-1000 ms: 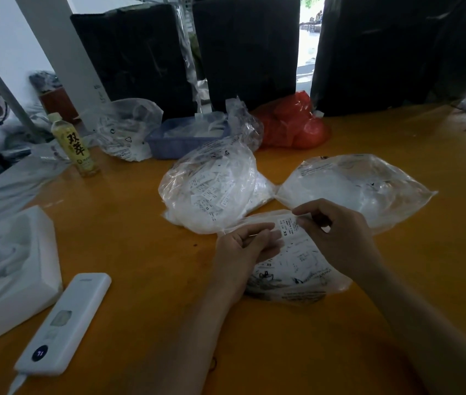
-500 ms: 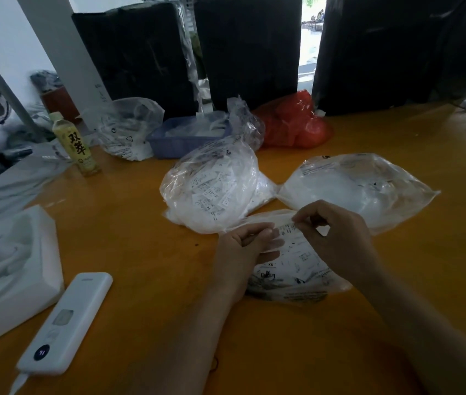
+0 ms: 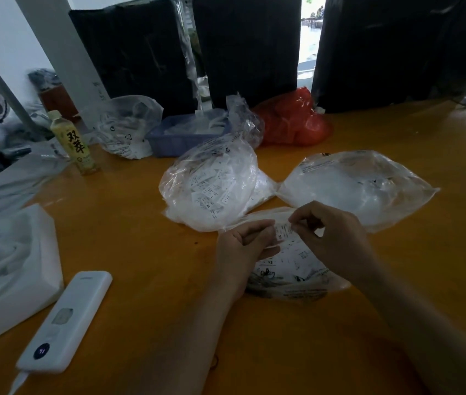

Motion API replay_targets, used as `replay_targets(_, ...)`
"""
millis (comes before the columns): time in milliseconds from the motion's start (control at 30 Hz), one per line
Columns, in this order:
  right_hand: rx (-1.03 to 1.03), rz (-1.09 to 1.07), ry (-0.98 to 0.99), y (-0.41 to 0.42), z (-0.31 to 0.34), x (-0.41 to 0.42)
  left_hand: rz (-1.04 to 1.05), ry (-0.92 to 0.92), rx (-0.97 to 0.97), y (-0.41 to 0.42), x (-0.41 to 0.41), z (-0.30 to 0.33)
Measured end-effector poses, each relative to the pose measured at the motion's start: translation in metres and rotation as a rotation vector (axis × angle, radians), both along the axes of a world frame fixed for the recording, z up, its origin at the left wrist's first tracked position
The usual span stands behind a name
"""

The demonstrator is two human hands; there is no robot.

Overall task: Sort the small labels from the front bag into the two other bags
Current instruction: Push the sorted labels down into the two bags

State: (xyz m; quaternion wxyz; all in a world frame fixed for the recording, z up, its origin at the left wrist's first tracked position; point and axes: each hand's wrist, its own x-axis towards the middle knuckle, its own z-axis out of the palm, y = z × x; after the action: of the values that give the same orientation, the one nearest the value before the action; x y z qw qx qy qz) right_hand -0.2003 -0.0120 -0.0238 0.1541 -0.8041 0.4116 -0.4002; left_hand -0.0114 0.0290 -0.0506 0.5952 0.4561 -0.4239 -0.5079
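Two hands worked above the front bag (image 3: 291, 269); the right hand (image 3: 331, 238) pinched one label (image 3: 282, 231) with narrow fingers, the left hand (image 3: 243, 246) curled just beside it; better to read its size first, then choose between the left bag (image 3: 209, 183) and right bag (image 3: 357, 183) beyond the fingertips.

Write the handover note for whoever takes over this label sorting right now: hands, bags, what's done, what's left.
Left hand: rests on the front bag, fingers at a small label.
Right hand: pinches the same label at its other edge, above the front bag.
Left target bag: behind the hands, already holds many labels.
Right target bag: beside it, holds white contents; too blurred to read.
Done: part of the labels sorted.
Left: place the held label, then the many labels lying in the front bag.
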Motion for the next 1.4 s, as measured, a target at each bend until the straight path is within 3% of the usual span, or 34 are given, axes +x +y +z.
replay_targets(300,0.036,0.021,-0.017,0.002,-0.001,0.003,0.029,-0.176,-0.042,0.001,-0.002,-0.001)
replay_targets(433,0.156,-0.067,-0.192,0.001,0.001,0.003,0.075,-0.089,0.01,0.0,-0.001,0.001)
replay_targets(633,0.207,-0.006,-0.175,0.007,-0.001,0.008,0.076,-0.081,0.018,0.001,-0.001,0.003)
replay_targets(800,0.198,-0.086,-0.287,0.005,-0.001,0.007,0.075,-0.008,0.039,0.0,0.0,0.005)
replay_targets(1100,0.162,0.052,-0.19,0.015,0.0,0.016,0.072,-0.06,0.0,0.001,0.0,0.008)
replay_targets(1300,0.243,-0.01,-0.097,0.01,-0.003,0.016,0.066,-0.09,-0.004,0.0,0.0,0.005)
replay_targets(1400,0.222,-0.059,-0.155,0.008,-0.002,0.012,0.031,-0.115,-0.02,0.0,0.0,0.005)
